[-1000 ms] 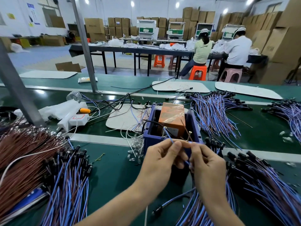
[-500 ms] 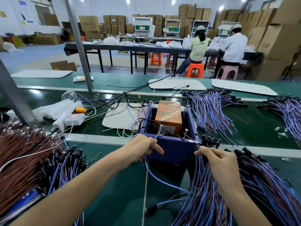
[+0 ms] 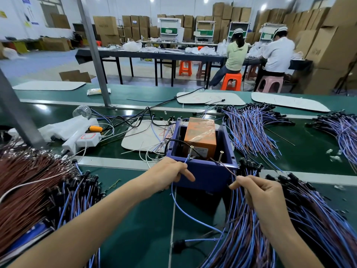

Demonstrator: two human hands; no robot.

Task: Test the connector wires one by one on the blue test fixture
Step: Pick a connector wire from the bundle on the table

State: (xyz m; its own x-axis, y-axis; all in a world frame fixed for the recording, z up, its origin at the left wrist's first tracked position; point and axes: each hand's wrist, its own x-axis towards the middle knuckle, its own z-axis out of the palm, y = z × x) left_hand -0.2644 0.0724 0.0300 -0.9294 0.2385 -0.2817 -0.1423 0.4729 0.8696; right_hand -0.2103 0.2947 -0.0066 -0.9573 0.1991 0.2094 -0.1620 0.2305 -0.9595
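Connector wire ends, pinched in the left hand and right hand apart beside the blue test fixture, could be slipped off its pins by a tug.

Nothing legible: the print on the white label of the orange box in the blue test fixture is blurred, and the far-left wall posters and far cartons are too small.

At 9 o'clock the brown wire heap runs off the left edge. At 4 o'clock the blue wire bundle leaves the right and bottom edges. The label on the orange box is too small to read. The cartons at 2 o'clock are blurred.
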